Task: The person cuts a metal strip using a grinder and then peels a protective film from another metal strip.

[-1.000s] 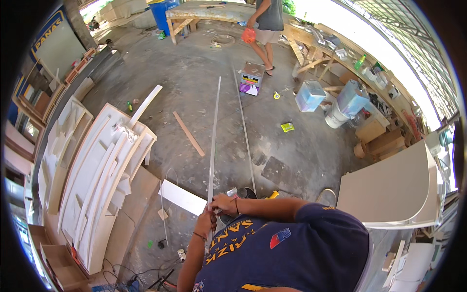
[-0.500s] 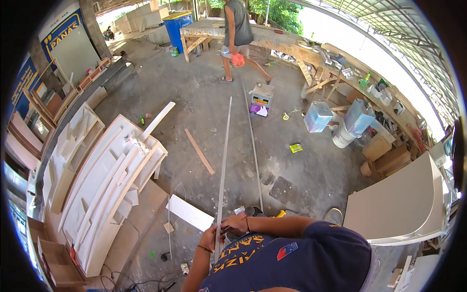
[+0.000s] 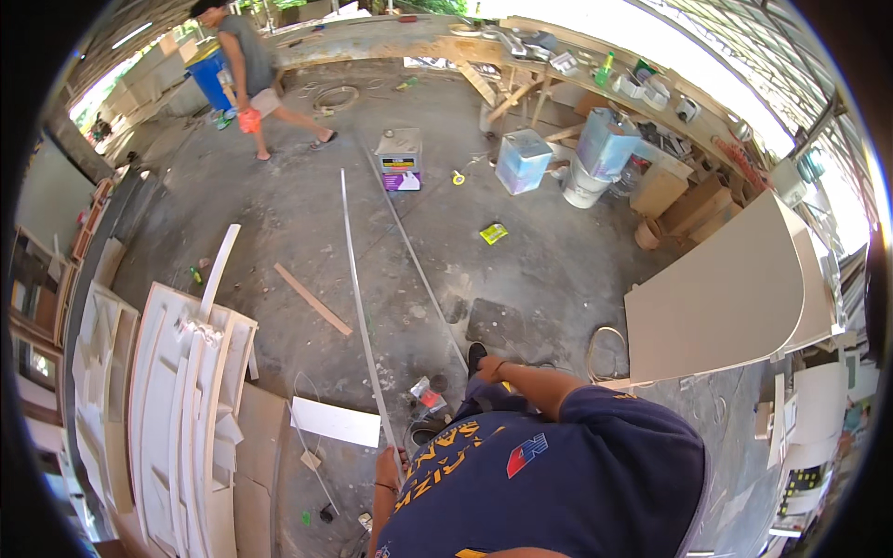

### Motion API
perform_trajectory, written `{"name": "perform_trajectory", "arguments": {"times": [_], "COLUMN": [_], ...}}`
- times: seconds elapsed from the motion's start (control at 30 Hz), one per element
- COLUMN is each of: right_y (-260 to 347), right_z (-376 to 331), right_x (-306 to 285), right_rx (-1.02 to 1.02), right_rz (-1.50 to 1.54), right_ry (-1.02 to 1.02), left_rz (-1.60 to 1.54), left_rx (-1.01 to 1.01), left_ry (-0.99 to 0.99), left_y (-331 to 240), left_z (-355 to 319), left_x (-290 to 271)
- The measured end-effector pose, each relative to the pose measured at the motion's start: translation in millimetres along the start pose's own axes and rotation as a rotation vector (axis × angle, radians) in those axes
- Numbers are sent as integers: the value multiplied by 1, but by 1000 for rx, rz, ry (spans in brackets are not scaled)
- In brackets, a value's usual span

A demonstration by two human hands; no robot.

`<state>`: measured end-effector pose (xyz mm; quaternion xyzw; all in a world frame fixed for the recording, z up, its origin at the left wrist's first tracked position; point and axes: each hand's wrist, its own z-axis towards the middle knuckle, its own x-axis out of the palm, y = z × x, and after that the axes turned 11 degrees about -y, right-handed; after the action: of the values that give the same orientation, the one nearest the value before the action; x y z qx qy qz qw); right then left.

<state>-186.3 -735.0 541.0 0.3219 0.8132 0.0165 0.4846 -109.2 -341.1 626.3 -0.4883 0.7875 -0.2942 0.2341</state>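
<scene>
My left hand (image 3: 388,466) is closed round the near end of a long, thin pale strip (image 3: 360,288), which stretches away over the concrete floor. My right hand (image 3: 489,368) is off the strip, reaching down beside a dark shoe (image 3: 476,354); its fingers are too small and hidden to read. A second long strip (image 3: 415,249) lies on the floor to the right of the first. Between my hands, a small clear packet with a red part (image 3: 428,394) rests on the floor. A white panel (image 3: 336,422) lies left of the held strip.
White curved shelving frames (image 3: 177,409) stand at left, with a brown wood strip (image 3: 313,298) nearby. Ahead are a metal can (image 3: 400,160), a yellow packet (image 3: 494,233) and blue-white tins (image 3: 524,161). A large curved board (image 3: 726,288) is at right. Another person (image 3: 249,79) walks at far left.
My right hand has left the strip and moved right and forward, toward the floor. My left hand still holds the strip. The view has turned right, and the other person has walked left.
</scene>
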Motion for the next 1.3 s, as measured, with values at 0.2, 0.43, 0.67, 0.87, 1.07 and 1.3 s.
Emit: {"name": "perform_trajectory", "arguments": {"times": [0.2,0.43,0.67,0.87,1.07,1.3], "right_y": [-153,-306,-282,-276,-168,-40], "right_z": [-21,20,37,103,126,132], "right_x": [-51,-78,-204,-316,-339,-296], "right_rx": [450,762,730,515,152,2], "right_rz": [151,999,1067,1157,1105,1073], "right_ry": [-93,-137,-272,-554,-332,107], "left_rz": [698,509,293,25,-184,-336], "left_rx": [340,186,124,-38,-165,-180], "left_ry": [-229,-490,-429,-479,-333,-271], "left_y": [-2,34,-71,-154,-216,-258], "left_z": [10,61,45,65,53,84], "left_x": [22,77,124,159,168,179]}}
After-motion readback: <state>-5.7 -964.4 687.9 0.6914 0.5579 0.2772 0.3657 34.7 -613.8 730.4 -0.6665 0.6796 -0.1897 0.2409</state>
